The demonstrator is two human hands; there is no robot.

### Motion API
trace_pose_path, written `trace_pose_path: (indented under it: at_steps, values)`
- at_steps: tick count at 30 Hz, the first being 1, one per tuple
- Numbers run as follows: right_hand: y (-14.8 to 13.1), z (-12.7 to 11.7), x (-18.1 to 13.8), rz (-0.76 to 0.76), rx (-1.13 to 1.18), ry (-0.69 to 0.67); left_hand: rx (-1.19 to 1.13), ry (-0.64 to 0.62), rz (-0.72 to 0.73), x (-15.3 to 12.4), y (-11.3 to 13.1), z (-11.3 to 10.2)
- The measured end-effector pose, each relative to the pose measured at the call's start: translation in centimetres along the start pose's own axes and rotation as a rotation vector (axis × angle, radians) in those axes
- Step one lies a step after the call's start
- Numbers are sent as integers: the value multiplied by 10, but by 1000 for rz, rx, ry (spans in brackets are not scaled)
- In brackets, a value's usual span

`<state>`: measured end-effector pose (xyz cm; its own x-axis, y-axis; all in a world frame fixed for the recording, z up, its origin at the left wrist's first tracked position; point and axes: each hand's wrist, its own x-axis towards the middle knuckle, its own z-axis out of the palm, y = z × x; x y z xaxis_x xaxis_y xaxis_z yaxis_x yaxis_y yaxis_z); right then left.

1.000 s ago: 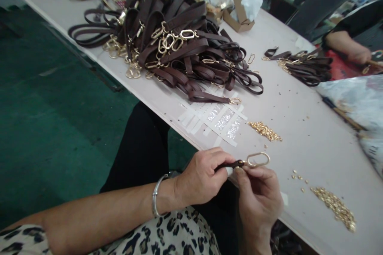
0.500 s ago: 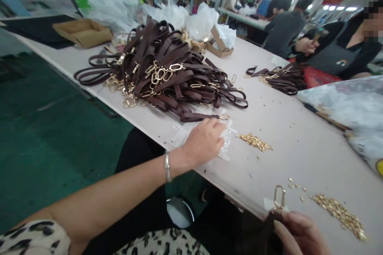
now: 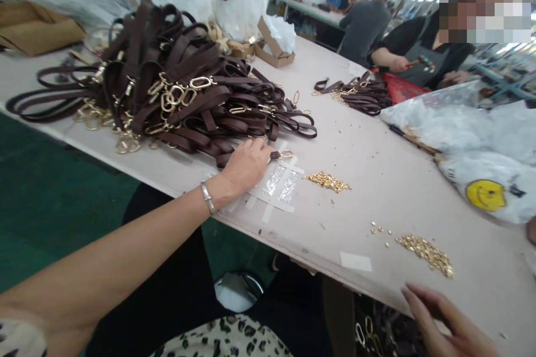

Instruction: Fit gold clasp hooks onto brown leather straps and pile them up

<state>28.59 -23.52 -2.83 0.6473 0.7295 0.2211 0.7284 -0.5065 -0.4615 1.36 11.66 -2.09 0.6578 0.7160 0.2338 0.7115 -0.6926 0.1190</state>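
Note:
My left hand (image 3: 247, 164) reaches across the table edge and rests on a brown leather strap with a gold clasp (image 3: 281, 154) at the near side of a big heap of brown straps (image 3: 167, 89). Its fingers curl down on the strap; the grip itself is hidden. My right hand (image 3: 444, 323) is at the bottom right, by the table's near edge, fingers stretched out and holding nothing. Below the edge, hanging straps with gold clasps (image 3: 368, 332) show beside it.
Taped clear strips (image 3: 278, 184) lie on the pale table (image 3: 377, 150). Two piles of small gold parts (image 3: 329, 181) (image 3: 427, 251), a smaller strap bundle (image 3: 355, 93), plastic bags (image 3: 481, 145), a small cardboard box (image 3: 272, 44). A person across the table holds a hammer (image 3: 419, 61).
My left hand moved from the taped strips up to the nearest strap in the heap. My right hand let go of the strap with the gold clasp and now lies open.

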Motion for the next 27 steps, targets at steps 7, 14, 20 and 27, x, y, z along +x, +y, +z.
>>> trace_pose_path:
  at_steps: [7, 14, 20, 27]
  values:
    - [-86, 89, 84, -611, -99, 36, -478, 51, -42, -32, 18, -32]
    - [-86, 111, 114, -734, -175, -77, -1544, -388, -590, -76, 37, -36]
    - [-102, 94, 91, -379, 191, -149, -1861, -395, -664, -97, 49, -17]
    - [-166, 99, 32, -56, 826, -348, -1749, -381, -537, -105, 62, -19]
